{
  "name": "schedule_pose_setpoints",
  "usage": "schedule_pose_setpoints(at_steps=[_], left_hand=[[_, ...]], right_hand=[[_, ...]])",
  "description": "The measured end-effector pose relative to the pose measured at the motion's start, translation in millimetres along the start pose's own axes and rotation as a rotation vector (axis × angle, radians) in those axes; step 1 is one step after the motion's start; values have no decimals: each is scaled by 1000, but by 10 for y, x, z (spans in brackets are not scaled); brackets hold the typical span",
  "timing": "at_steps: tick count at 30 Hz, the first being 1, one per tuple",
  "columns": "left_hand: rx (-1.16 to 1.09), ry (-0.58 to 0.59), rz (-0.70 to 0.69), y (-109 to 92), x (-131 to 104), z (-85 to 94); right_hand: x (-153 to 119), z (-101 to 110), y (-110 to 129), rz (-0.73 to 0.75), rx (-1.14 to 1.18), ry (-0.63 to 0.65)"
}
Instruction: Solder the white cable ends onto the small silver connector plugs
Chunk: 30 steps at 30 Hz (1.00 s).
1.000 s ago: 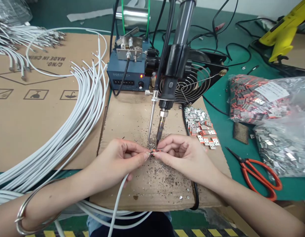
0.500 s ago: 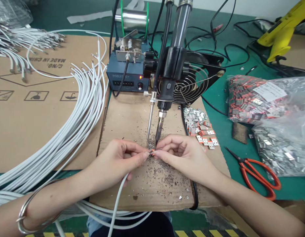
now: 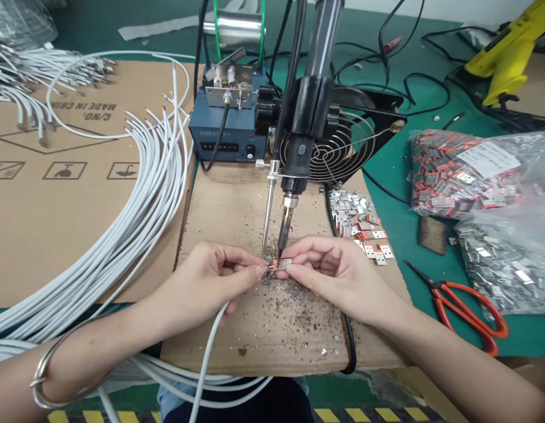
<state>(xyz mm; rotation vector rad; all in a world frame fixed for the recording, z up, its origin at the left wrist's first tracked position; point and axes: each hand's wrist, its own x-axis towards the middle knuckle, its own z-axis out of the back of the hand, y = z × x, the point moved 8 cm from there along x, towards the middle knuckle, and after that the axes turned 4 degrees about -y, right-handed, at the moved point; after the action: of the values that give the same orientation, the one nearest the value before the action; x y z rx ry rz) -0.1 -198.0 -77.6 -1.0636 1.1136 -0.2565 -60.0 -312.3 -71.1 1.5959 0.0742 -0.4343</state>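
Note:
Between the thumb and fingers of my left hand (image 3: 226,276) is the end of a white cable (image 3: 207,358), which hangs down toward my lap. My right hand (image 3: 327,273) pinches a small metal USB connector (image 3: 284,264) with an orange-red insert. Cable end and connector meet under the tip of a clamped soldering iron (image 3: 284,232). A thin bent solder feed tube (image 3: 267,220) comes down just left of the tip. The exact contact between wire, tip and connector is too small to make out.
A blue solder feeder (image 3: 223,132) with a solder spool (image 3: 237,29) stands behind. White cables (image 3: 135,194) lie left. Loose connectors (image 3: 364,229), bagged connectors (image 3: 448,176), bagged metal shells (image 3: 505,264) and red-handled pliers (image 3: 466,305) lie right. A fan (image 3: 338,150) sits behind the iron.
The connector in my right hand has turned so its flat face shows, and it sits slightly farther right. The feeder's red light has gone dark. The whole view has shifted a little.

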Motion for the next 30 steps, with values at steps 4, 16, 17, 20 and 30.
schedule_pose_setpoints(at_steps=[4,16,17,20,30], left_hand=[[-12,40,-1,-17,-1,-21],[-39,7,10,-8,-27,-22],[-44,18,16,-3,-27,-30],[-54,29,30,8,-25,-40],[-27,34,50,18,-19,-26]], right_hand=[[-4,3,10,2,-4,22],[-7,10,-16,-14,37,24],[-10,9,-14,-11,41,27],[-14,4,-10,-13,42,42],[-15,16,14,9,21,35]])
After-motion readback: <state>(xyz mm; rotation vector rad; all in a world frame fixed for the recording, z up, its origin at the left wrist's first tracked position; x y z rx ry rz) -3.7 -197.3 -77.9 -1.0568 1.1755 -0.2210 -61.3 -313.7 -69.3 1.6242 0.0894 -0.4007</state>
